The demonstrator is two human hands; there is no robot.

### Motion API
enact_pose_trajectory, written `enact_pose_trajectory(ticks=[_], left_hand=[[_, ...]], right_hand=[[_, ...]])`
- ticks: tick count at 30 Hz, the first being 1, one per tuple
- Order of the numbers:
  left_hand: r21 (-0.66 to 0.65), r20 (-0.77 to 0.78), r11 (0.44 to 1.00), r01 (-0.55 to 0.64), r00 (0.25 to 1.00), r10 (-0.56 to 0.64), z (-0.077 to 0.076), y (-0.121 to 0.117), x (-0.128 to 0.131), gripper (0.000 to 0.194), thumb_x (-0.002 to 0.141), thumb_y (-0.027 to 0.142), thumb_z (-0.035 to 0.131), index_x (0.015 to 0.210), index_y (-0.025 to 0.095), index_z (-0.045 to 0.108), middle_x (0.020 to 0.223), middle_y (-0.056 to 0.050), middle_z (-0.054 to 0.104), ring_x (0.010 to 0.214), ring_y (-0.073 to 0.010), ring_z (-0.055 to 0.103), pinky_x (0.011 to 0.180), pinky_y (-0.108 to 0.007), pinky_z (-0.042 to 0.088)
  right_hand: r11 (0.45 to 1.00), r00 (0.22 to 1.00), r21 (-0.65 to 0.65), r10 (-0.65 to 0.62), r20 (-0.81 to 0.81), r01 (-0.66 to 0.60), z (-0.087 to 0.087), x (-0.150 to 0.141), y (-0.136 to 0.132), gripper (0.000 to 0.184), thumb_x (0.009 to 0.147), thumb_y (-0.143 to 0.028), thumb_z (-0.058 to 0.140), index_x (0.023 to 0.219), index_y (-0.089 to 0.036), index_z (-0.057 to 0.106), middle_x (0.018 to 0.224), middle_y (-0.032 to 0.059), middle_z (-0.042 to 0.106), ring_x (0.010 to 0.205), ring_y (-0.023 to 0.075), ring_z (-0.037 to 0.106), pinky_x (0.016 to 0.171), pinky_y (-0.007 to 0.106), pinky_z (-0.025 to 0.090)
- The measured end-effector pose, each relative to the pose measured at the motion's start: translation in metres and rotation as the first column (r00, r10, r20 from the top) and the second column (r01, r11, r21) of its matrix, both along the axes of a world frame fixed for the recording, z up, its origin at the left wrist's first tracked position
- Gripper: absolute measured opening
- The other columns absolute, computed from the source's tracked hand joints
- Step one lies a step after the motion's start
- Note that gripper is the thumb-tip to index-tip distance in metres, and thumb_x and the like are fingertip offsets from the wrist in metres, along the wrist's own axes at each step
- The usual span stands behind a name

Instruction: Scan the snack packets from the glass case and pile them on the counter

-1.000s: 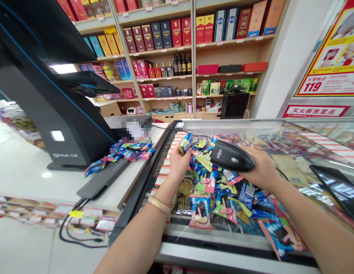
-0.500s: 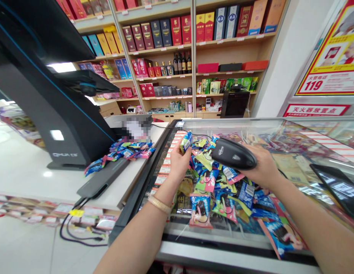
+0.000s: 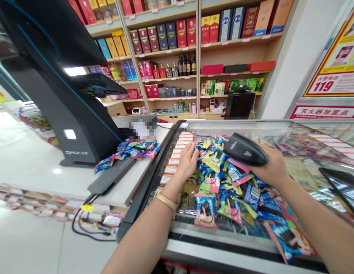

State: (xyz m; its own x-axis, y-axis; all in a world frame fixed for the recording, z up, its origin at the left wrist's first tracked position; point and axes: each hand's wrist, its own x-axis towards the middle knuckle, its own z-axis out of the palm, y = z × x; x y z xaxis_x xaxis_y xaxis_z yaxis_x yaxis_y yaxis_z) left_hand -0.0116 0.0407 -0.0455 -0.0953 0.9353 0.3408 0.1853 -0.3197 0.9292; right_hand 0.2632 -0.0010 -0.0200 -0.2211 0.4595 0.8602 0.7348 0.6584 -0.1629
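Observation:
My right hand [image 3: 275,169] is closed round a black barcode scanner [image 3: 245,152], held just above a heap of small colourful snack packets [image 3: 222,186] on the glass counter top [image 3: 282,127]. My left hand [image 3: 187,163] lies at the heap's left edge, fingers stretched forward and touching the packets, with nothing visibly in it. A gold bracelet [image 3: 165,200] sits on that wrist.
A second, smaller heap of packets [image 3: 131,151] lies on the white counter beside the black till terminal [image 3: 65,102] and a dark flat keyboard [image 3: 112,178]. A dark phone [image 3: 342,188] rests on the glass at right. Shelves of boxed goods [image 3: 177,42] fill the back wall.
My left hand held a blue packet up near the scanner; it has come down onto the heap and the packet is no longer in it. The view shifted slightly left.

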Motion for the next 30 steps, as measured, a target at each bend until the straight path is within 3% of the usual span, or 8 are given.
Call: enact_pose_trajectory(ticks=[2,4,8,11,14,18,23,30], left_hand=[[0.067,-0.028,0.995,-0.068,0.997,0.07,0.006,0.002,-0.007,0.029,0.08,0.018,0.071,0.108,0.024,0.076,0.134,-0.012,0.068,0.14,-0.0292,0.053,0.125,-0.044,0.029],[0.112,-0.184,0.974,-0.198,0.959,0.216,0.014,0.004,-0.018,0.038,0.079,0.015,0.068,0.115,0.022,0.074,0.138,-0.014,0.064,0.138,-0.0304,0.054,0.122,-0.044,0.033],[0.141,-0.602,0.83,-0.54,0.618,0.505,0.021,0.003,-0.046,0.045,0.084,0.018,0.06,0.128,0.016,0.068,0.148,-0.023,0.053,0.143,-0.0387,0.044,0.12,-0.056,0.03],[0.047,-0.741,0.744,-0.666,0.476,0.474,0.018,0.004,-0.064,0.045,0.086,0.02,0.057,0.129,0.013,0.067,0.151,-0.029,0.047,0.141,-0.0456,0.043,0.111,-0.065,0.035],[-0.025,-0.753,0.729,-0.684,0.493,0.436,0.012,0.007,-0.077,0.046,0.086,0.02,0.053,0.13,0.015,0.068,0.154,-0.027,0.044,0.14,-0.0459,0.041,0.106,-0.064,0.04],[0.002,-0.698,0.734,-0.679,0.525,0.487,0.005,0.013,-0.092,0.046,0.084,0.019,0.051,0.125,0.015,0.073,0.147,-0.027,0.05,0.138,-0.044,0.042,0.108,-0.058,0.038],[-0.008,-0.659,0.748,-0.663,0.566,0.495,0.003,0.019,-0.102,0.043,0.078,0.017,0.058,0.117,0.019,0.078,0.141,-0.026,0.056,0.133,-0.0473,0.045,0.109,-0.063,0.034],[-0.046,-0.459,0.72,-0.692,0.655,0.6,0.009,0.019,-0.102,0.039,0.08,0.017,0.059,0.115,0.01,0.075,0.13,-0.031,0.061,0.135,-0.0453,0.047,0.114,-0.06,0.032]], right_hand=[[1.0,1.0,-0.007,-0.015,-0.003,0.015,-0.002,0.002,0.001,0.029,0.081,-0.053,0.074,0.087,-0.025,0.069,0.074,0.0049,0.069,0.067,0.0233,0.067,0.061,0.034,0.053],[1.0,1.0,-0.012,-0.019,-0.005,0.019,-0.003,0.003,0.001,0.03,0.08,-0.053,0.075,0.089,-0.025,0.07,0.074,0.0048,0.069,0.068,0.0238,0.066,0.062,0.035,0.053],[1.0,1.0,0.001,0.004,-0.001,-0.004,-0.003,0.002,0.001,0.03,0.081,-0.053,0.075,0.087,-0.025,0.069,0.075,0.0046,0.07,0.067,0.0229,0.067,0.06,0.034,0.052],[0.999,0.999,0.011,0.032,0.016,-0.032,-0.003,0.001,0.0,0.028,0.083,-0.052,0.074,0.088,-0.025,0.068,0.077,0.0047,0.071,0.067,0.0224,0.067,0.059,0.034,0.052],[1.0,0.999,0.006,0.03,0.013,-0.03,-0.003,0.0,0.0,0.029,0.083,-0.054,0.074,0.086,-0.026,0.068,0.076,0.0046,0.071,0.067,0.0232,0.068,0.058,0.034,0.053],[1.0,1.0,0.006,0.029,0.006,-0.029,-0.004,0.0,0.0,0.029,0.081,-0.053,0.075,0.083,-0.026,0.068,0.074,0.0041,0.07,0.067,0.0231,0.067,0.058,0.035,0.053],[0.999,0.999,0.017,0.041,0.016,-0.041,-0.003,-0.001,0.001,0.027,0.083,-0.05,0.075,0.083,-0.025,0.067,0.075,0.0039,0.07,0.068,0.0225,0.067,0.06,0.034,0.052],[0.999,0.999,0.022,0.048,0.018,-0.048,-0.002,-0.003,0.0,0.027,0.085,-0.051,0.073,0.085,-0.025,0.066,0.073,0.0036,0.069,0.066,0.0225,0.067,0.058,0.034,0.051]])
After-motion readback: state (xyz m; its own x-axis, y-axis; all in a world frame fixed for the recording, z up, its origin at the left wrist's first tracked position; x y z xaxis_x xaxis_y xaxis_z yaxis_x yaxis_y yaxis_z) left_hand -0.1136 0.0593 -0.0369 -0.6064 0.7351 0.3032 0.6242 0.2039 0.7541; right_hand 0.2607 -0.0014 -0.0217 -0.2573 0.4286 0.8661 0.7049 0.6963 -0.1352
